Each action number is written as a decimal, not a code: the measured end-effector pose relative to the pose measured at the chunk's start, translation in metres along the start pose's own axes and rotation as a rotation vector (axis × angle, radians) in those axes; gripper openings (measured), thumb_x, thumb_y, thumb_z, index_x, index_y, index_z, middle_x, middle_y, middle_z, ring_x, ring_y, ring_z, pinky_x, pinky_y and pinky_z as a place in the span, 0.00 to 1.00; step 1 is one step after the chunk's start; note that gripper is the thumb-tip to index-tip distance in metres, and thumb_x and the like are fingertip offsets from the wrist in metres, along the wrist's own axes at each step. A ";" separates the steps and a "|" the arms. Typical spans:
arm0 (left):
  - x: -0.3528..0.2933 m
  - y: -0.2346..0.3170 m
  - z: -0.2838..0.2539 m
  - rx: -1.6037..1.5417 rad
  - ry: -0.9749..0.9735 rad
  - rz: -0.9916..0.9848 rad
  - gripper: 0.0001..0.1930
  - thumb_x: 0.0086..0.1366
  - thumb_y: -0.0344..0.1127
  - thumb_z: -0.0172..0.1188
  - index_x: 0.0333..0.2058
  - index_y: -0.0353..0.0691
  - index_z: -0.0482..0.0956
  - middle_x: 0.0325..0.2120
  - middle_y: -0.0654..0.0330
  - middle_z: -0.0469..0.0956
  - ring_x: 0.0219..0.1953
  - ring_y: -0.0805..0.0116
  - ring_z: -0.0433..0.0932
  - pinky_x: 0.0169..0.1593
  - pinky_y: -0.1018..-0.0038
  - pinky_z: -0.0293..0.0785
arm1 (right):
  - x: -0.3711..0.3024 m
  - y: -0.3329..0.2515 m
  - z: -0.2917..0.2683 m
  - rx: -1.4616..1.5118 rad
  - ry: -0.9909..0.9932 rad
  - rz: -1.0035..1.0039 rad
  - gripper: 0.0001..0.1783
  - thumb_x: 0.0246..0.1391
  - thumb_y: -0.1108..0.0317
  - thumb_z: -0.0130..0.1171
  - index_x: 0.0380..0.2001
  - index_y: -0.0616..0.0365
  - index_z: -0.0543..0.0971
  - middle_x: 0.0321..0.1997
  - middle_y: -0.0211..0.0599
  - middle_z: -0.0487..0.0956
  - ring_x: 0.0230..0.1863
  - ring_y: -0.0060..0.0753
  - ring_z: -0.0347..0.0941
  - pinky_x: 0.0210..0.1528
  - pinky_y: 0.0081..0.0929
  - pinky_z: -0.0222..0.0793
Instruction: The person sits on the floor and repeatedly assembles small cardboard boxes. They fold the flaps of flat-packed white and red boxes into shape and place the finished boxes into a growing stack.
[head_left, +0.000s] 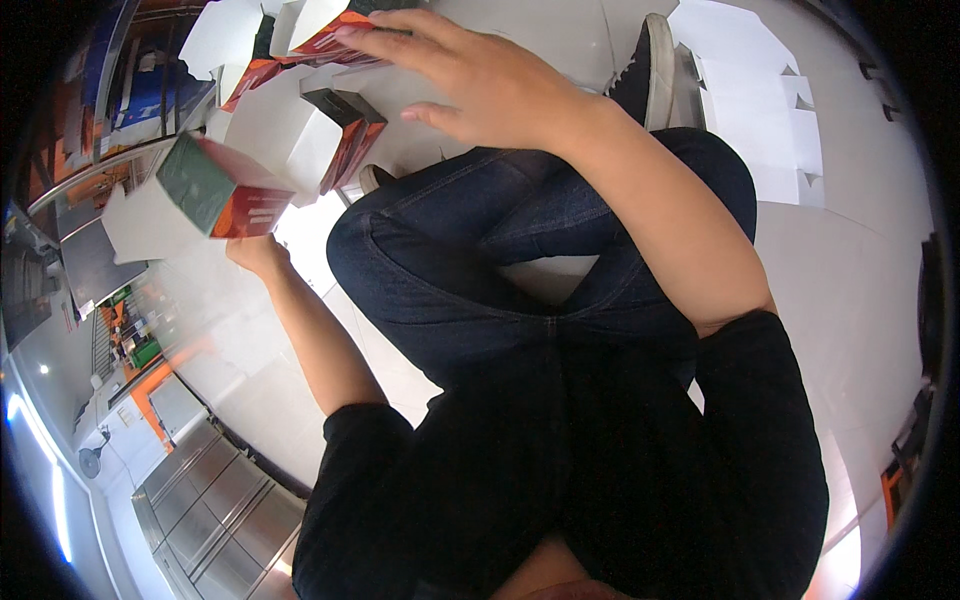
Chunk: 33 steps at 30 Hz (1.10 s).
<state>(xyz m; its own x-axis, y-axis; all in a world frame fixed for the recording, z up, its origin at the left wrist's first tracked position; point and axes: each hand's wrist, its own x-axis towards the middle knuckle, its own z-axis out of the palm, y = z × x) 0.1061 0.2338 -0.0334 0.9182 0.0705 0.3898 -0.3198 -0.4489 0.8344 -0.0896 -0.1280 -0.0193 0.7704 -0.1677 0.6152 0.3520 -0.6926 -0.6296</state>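
Observation:
My left hand [258,254] grips a red and green cardboard box [232,192] from below, its fingers mostly hidden behind it. The box stands opened out, with a white inner flap [135,225] spreading to the left. My right hand [490,85] is stretched out with fingers apart and holds nothing. Its fingertips overlap the edge of another red box [340,40] at the top; whether they touch it I cannot tell. Between my hands sits a third box [350,140], dark and red outside, its white flap raised.
Flat white box blanks [760,120] lie on the pale tiled floor [860,290] to the right. My crossed legs in dark jeans [450,240] fill the middle, a dark shoe [640,80] beyond them. A metal-panelled unit [215,510] stands lower left.

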 end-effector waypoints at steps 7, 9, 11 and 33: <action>0.006 -0.072 0.029 0.695 0.096 0.056 0.15 0.53 0.39 0.69 0.33 0.31 0.87 0.36 0.49 0.83 0.35 0.57 0.82 0.43 0.63 0.76 | -0.002 0.011 -0.005 0.004 -0.050 0.054 0.38 0.51 0.66 0.66 0.65 0.42 0.65 0.67 0.37 0.65 0.56 0.46 0.75 0.55 0.42 0.76; 0.003 -0.083 0.027 0.922 0.141 0.180 0.18 0.51 0.40 0.70 0.37 0.33 0.86 0.42 0.48 0.81 0.42 0.49 0.81 0.49 0.58 0.75 | -0.003 0.011 -0.002 -0.026 -0.050 0.065 0.36 0.52 0.66 0.66 0.64 0.45 0.66 0.66 0.38 0.65 0.56 0.47 0.75 0.55 0.43 0.75; 0.009 -0.102 0.020 0.754 0.110 0.084 0.21 0.50 0.39 0.70 0.42 0.33 0.83 0.45 0.48 0.79 0.46 0.43 0.79 0.53 0.56 0.73 | -0.003 0.012 0.000 -0.067 -0.046 0.066 0.35 0.52 0.66 0.65 0.64 0.46 0.67 0.66 0.39 0.65 0.56 0.48 0.75 0.55 0.43 0.75; -0.025 -0.064 -0.045 -0.037 0.086 -0.417 0.26 0.63 0.37 0.64 0.57 0.34 0.70 0.48 0.53 0.78 0.49 0.62 0.76 0.49 0.65 0.73 | -0.207 0.226 -0.149 -0.820 -0.498 1.210 0.67 0.44 0.21 0.55 0.71 0.65 0.52 0.75 0.64 0.48 0.75 0.73 0.41 0.70 0.66 0.48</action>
<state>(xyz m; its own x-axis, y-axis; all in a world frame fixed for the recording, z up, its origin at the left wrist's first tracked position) 0.0926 0.3011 -0.0788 0.9484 0.3137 0.0454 0.0654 -0.3339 0.9403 -0.2490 -0.3546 -0.2185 0.5225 -0.7665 -0.3735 -0.8429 -0.5304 -0.0908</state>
